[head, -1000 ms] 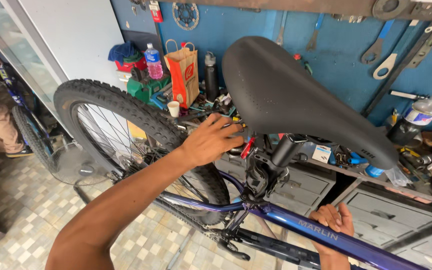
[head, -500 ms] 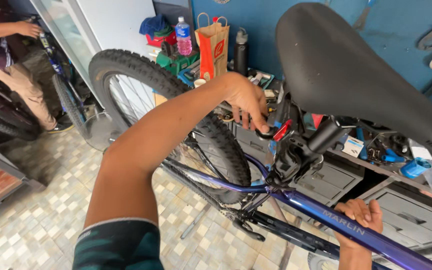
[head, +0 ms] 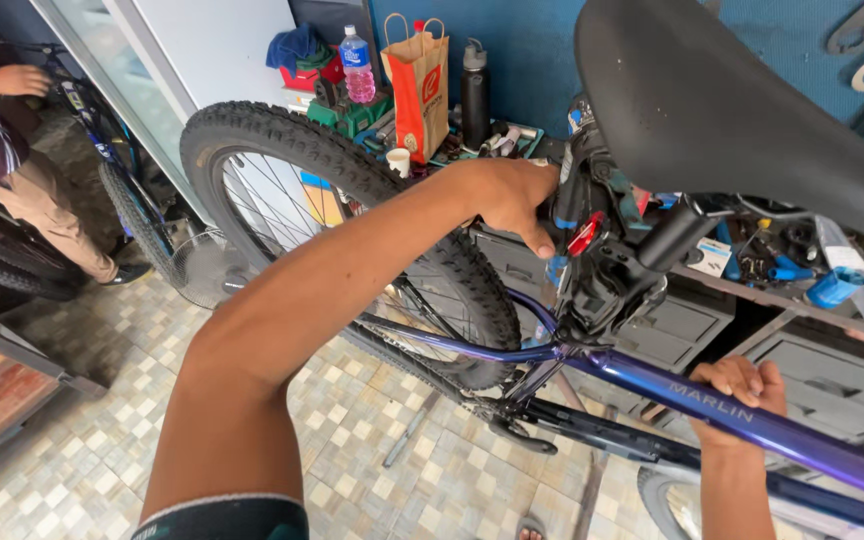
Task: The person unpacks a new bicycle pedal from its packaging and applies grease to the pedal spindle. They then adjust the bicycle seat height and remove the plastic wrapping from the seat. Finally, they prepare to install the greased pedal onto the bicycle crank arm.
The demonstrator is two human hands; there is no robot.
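Two hands are on the purple bicycle, and I see both from above. My left hand (head: 512, 200) reaches across the rear tyre (head: 352, 190) to the clamp (head: 592, 250) under the black saddle (head: 732, 110). Its fingers (head: 537, 238) are curled together and closed on the red lever (head: 586, 235) at that clamp, with the thumb pressed down just beside the lever and the rest of the fingers hidden behind the black clamp body. The lever sits right at the fingertips, touching them, directly below the nose of the saddle and above the point where the frame tubes meet.

My right hand (head: 742, 395) is lower, wrapped over the purple top tube (head: 752, 430) from the far side. Its fingers (head: 732, 378) are folded together over the tube and gripping it, knuckles toward me, well apart from the clamp.

Beyond the wheel, the table (head: 512, 140) along the blue wall carries an orange paper bag (head: 418, 85), a black bottle (head: 474, 90), a clear water bottle (head: 357, 70) and a small white cup (head: 398, 160), none of them near either hand. Grey drawers (head: 672, 320) stand under it, behind the frame. Blue plastic parts (head: 832, 285) lie on the table to the right of the saddle post. At the far left another person's hand (head: 20, 80) rests on a second bicycle (head: 112, 170) standing on the tiled floor (head: 72, 450).
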